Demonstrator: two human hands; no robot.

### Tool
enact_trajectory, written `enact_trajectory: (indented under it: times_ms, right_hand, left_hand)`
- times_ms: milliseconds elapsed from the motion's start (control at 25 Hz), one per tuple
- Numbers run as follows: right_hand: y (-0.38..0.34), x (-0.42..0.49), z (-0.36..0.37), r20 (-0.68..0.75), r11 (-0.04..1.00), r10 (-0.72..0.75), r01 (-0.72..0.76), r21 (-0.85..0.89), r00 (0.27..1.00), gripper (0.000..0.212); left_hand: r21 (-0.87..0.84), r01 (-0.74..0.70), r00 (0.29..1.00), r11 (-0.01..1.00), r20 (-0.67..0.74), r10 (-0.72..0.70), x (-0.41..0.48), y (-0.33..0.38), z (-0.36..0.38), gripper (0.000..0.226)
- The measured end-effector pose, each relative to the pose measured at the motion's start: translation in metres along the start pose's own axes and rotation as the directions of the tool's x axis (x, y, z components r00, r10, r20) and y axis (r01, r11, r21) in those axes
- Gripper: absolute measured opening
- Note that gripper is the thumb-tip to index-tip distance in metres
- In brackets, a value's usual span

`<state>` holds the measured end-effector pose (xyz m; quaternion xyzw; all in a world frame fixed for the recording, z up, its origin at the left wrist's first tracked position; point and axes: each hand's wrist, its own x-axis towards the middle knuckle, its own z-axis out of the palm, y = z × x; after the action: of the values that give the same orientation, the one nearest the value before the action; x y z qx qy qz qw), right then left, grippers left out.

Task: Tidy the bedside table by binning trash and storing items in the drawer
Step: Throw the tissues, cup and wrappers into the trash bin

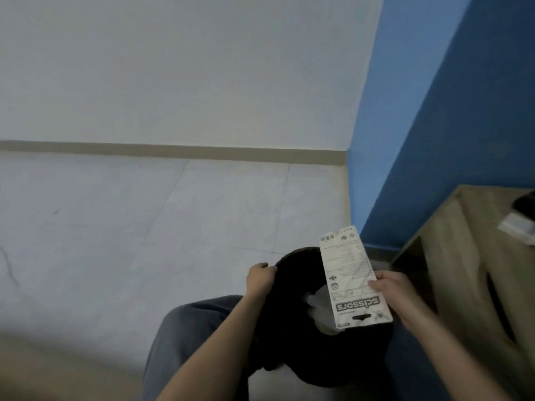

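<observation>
My right hand [392, 290] grips a long white cardboard package card [351, 273] printed with the word "scissors", holding it by its right edge just above the mouth of a black bin bag [295, 266]. My left hand [260, 277] pinches the bag's left rim and holds it apart. Pale crumpled trash [318, 309] lies inside the bag, partly hidden by the card. The wooden bedside table [469, 256] stands at the right.
On the bedside table's top, at the frame's right edge, lie a small white box [518, 228] and a dark object [525, 202]. A blue wall [434, 125] rises behind the table. Pale tiled floor [144, 227] spreads to the left. My knee in blue trousers [188, 328] is below.
</observation>
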<state>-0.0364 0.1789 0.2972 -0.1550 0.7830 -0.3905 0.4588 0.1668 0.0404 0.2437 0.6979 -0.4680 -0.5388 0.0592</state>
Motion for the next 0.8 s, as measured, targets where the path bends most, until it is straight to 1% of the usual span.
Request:
enact_trajectory:
  times_ms: [120, 200, 320, 400, 480, 520, 560, 600, 640, 680, 720, 760, 800]
  right_hand:
    - [0.026, 0.018, 0.032, 0.032, 0.975, 0.082, -0.073, -0.212, 0.996, 0.02]
    - [0.04, 0.026, 0.046, 0.039, 0.947, 0.144, -0.126, -0.294, 0.989, 0.017]
    - [0.059, 0.036, 0.063, 0.049, 0.918, 0.216, -0.185, -0.352, 0.975, 0.021]
    - [0.067, 0.039, 0.069, 0.058, 0.906, 0.228, -0.19, -0.379, 0.972, 0.022]
    - [0.069, 0.04, 0.074, 0.071, 0.913, 0.237, -0.198, -0.356, 0.969, 0.025]
    - [0.069, 0.038, 0.075, 0.06, 0.914, 0.24, -0.205, -0.349, 0.969, 0.03]
    - [0.067, 0.034, 0.073, 0.02, 0.896, 0.218, -0.192, -0.401, 0.976, 0.035]
    - [0.066, 0.029, 0.07, -0.06, 0.853, 0.153, -0.162, -0.496, 0.986, 0.036]
    - [0.065, 0.022, 0.065, -0.158, 0.799, 0.052, -0.136, -0.585, 0.986, 0.037]
    - [0.066, 0.017, 0.058, -0.251, 0.744, -0.047, -0.134, -0.655, 0.967, 0.037]
    - [0.068, 0.012, 0.053, -0.338, 0.71, -0.107, -0.166, -0.685, 0.935, 0.04]
    - [0.072, 0.011, 0.048, -0.411, 0.718, -0.094, -0.225, -0.659, 0.907, 0.046]
    - [0.075, 0.012, 0.042, -0.453, 0.745, -0.005, -0.299, -0.596, 0.892, 0.055]
  left_hand:
    - [-0.048, 0.088, 0.995, 0.995, 0.049, -0.085, 0.003, -0.015, 0.003, 0.041]
    - [-0.073, 0.113, 0.991, 0.991, 0.076, -0.107, 0.008, -0.019, 0.006, 0.035]
    - [-0.12, 0.133, 0.989, 0.984, 0.087, -0.123, 0.021, -0.027, 0.01, 0.033]
    - [-0.147, 0.131, 0.99, 0.98, 0.078, -0.121, 0.021, -0.028, 0.008, 0.025]
    - [-0.175, 0.124, 0.99, 0.977, 0.086, -0.11, 0.019, -0.028, 0.006, 0.014]
    - [-0.181, 0.119, 0.991, 0.976, 0.086, -0.105, 0.019, -0.028, 0.006, 0.015]
    - [-0.178, 0.113, 0.991, 0.978, 0.087, -0.099, 0.018, -0.029, 0.005, 0.017]
    - [-0.165, 0.111, 0.991, 0.98, 0.09, -0.097, 0.018, -0.031, 0.005, 0.022]
    - [-0.156, 0.116, 0.99, 0.981, 0.096, -0.102, 0.018, -0.034, 0.004, 0.026]
    - [-0.147, 0.129, 0.988, 0.981, 0.1, -0.115, 0.018, -0.036, 0.004, 0.029]
    - [-0.134, 0.152, 0.985, 0.979, 0.105, -0.139, 0.016, -0.039, 0.004, 0.03]
    - [-0.113, 0.18, 0.98, 0.977, 0.105, -0.168, 0.015, -0.043, 0.004, 0.032]
    - [-0.091, 0.211, 0.974, 0.973, 0.107, -0.201, 0.015, -0.045, 0.005, 0.035]
